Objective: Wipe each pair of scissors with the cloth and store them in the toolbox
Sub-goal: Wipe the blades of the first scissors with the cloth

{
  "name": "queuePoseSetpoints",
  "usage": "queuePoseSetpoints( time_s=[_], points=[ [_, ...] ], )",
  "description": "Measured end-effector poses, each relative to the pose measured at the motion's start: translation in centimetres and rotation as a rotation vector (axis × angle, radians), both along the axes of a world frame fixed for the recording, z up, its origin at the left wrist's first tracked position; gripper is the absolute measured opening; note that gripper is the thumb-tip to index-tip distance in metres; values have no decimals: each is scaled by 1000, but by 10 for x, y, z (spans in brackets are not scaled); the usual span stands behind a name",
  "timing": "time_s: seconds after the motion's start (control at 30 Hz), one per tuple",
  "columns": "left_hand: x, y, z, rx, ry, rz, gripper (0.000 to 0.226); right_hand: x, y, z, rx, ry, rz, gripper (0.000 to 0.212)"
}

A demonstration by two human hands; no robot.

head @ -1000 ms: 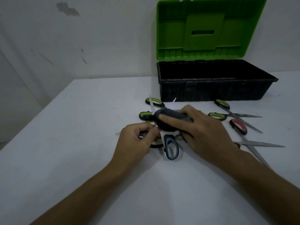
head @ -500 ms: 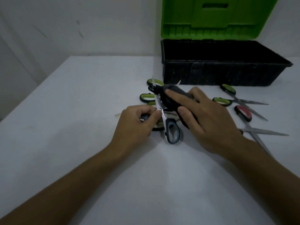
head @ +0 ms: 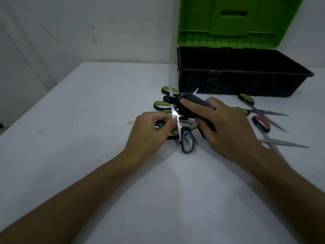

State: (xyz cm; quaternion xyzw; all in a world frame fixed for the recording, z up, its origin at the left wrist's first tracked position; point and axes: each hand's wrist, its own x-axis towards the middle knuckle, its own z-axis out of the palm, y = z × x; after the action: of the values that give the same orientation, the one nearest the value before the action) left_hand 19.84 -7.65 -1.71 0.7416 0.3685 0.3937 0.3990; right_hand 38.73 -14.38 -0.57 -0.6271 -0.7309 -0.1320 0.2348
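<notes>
Two hands work just in front of the open toolbox (head: pixel 237 81). The left hand (head: pixel 151 132) pinches the blue-handled scissors (head: pixel 177 124) near the pivot, blades spread apart. The right hand (head: pixel 223 125) grips a dark cloth (head: pixel 190 106) wrapped round one blade. More scissors lie on the white table (head: pixel 88 120) before the toolbox: green-handled ones (head: pixel 246 100) and a red-handled pair (head: pixel 262 123).
</notes>
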Motion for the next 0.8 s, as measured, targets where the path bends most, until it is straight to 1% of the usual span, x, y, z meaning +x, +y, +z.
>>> queuePoseSetpoints(
  time_s=[0.17,0.23,0.3,0.37,0.47,0.53,0.57,0.63,0.73,0.77,0.8],
  points=[
    [-1,-2,1,32,-12,-32,22,-3,-7,-2,-11,-90,109,50],
    [0,0,1,-4,3,-26,20,3,-2,0,41,-58,22,50],
    [0,1,1,-38,5,-24,18,11,2,2,96,15,-95,53],
    [0,1,1,-49,-6,-29,17,15,3,2,133,31,-131,53],
    [1,4,2,-46,-24,-29,17,9,-2,1,161,-6,-38,49],
    [1,4,4,-35,-39,-46,19,3,-1,-2,126,-85,69,48],
    [1,4,4,-28,-45,-53,20,2,1,-4,109,-119,91,47],
    [0,4,4,-46,-53,-50,19,4,7,-6,118,-110,32,47],
    [1,2,5,-145,-104,-71,18,15,7,0,197,-2,-143,48],
    [1,1,6,-166,-121,-70,17,17,6,2,211,-5,-133,48],
    [1,2,6,-178,-142,-68,14,17,3,2,204,-39,-75,47]
  ],
)
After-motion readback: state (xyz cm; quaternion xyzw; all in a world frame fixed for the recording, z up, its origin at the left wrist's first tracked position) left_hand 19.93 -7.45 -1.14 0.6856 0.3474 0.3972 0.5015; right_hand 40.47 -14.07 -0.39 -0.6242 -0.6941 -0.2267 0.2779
